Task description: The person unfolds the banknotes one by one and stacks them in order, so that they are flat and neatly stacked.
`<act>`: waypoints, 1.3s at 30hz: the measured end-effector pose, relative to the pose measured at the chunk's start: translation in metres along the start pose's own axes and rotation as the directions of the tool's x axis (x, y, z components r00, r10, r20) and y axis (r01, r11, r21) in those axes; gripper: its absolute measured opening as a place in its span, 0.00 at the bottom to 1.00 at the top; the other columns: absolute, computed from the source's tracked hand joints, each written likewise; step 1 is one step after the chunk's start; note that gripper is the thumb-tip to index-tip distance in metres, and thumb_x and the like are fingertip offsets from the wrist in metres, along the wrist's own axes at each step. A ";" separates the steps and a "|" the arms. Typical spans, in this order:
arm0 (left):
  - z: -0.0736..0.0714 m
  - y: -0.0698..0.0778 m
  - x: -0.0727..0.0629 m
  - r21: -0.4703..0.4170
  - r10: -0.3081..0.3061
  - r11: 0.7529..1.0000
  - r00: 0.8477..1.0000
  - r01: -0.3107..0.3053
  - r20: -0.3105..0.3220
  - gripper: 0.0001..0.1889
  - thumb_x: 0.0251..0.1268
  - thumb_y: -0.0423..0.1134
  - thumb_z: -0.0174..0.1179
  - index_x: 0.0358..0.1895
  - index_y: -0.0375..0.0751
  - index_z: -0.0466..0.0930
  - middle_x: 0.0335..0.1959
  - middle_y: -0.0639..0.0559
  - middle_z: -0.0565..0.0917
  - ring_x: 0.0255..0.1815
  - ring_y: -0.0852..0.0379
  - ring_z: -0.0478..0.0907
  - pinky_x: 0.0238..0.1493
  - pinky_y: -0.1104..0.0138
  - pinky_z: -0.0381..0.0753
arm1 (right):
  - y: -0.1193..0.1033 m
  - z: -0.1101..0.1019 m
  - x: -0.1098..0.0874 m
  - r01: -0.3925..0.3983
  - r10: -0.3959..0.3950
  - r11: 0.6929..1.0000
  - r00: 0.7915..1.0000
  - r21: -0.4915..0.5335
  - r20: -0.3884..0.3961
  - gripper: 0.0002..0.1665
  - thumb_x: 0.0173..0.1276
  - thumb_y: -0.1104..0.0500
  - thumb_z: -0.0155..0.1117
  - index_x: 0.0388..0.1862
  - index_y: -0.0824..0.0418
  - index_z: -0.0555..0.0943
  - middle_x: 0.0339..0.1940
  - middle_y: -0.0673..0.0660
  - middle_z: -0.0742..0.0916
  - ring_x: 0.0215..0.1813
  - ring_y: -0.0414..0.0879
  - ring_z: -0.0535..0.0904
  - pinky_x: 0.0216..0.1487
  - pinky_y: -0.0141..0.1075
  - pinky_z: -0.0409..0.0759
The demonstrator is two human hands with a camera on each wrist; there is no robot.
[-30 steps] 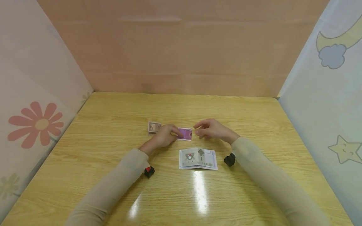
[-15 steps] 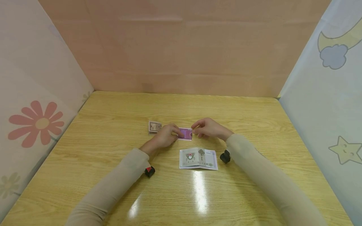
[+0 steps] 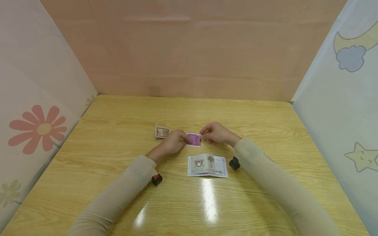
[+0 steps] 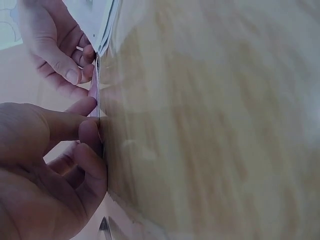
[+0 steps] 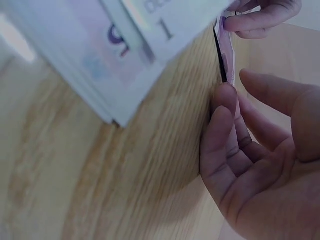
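A small purple play banknote lies in the middle of the table between my hands. My left hand comes in from the left, its fingertips pressing on the note's left part. At the opposite edge is my right hand; in the right wrist view its fingers are bent loosely right at the note's end, the thumb standing apart from them. The left wrist view shows the note edge-on, low against the table, with fingers of both hands along it.
Nearer the body lies a creased stack of play banknotes, a bear printed on top. Beyond my left hand sits a folded brown play banknote. A black wrist device hangs under each sleeve. Walls enclose the table at back and sides.
My right hand has come slightly leftward, from just off the purple banknote to its right edge. The left hand stays on the note.
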State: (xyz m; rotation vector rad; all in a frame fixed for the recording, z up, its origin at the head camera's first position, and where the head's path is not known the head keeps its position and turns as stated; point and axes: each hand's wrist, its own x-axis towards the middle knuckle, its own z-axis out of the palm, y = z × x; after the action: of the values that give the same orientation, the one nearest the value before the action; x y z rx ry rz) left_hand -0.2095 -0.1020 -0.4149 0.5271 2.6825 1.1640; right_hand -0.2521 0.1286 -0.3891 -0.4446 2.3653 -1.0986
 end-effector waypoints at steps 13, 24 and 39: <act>0.002 0.004 0.000 0.009 -0.020 1.000 1.000 0.020 -0.017 0.13 0.62 0.22 0.63 0.39 0.44 0.91 0.41 0.52 0.84 0.49 0.52 0.79 0.57 0.58 0.76 | 0.001 0.006 0.004 0.045 -0.038 0.994 0.997 0.097 -0.070 0.08 0.70 0.66 0.65 0.45 0.69 0.82 0.33 0.58 0.87 0.32 0.46 0.81 0.35 0.33 0.80; 0.001 0.005 0.000 -0.008 -0.019 1.000 1.000 0.019 -0.004 0.14 0.61 0.21 0.62 0.41 0.42 0.90 0.42 0.51 0.86 0.51 0.50 0.79 0.59 0.56 0.76 | 0.002 0.010 0.003 0.056 -0.045 0.995 0.991 0.084 -0.128 0.07 0.69 0.68 0.66 0.44 0.69 0.82 0.33 0.59 0.87 0.30 0.47 0.82 0.33 0.33 0.80; -0.015 -0.004 -0.006 -0.209 -0.078 0.974 0.995 0.089 0.057 0.09 0.66 0.30 0.65 0.46 0.44 0.88 0.44 0.51 0.83 0.38 0.53 0.78 0.36 0.64 0.79 | -0.003 0.011 -0.005 0.079 -0.058 0.987 0.988 0.141 -0.143 0.09 0.71 0.68 0.64 0.47 0.72 0.81 0.36 0.65 0.87 0.36 0.55 0.84 0.39 0.40 0.85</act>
State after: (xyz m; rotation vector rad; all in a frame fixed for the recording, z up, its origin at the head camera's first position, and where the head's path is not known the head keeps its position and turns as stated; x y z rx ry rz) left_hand -0.2093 -0.1166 -0.4073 0.3987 2.4743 1.3723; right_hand -0.2412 0.1223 -0.3909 -0.4122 2.3810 -1.3651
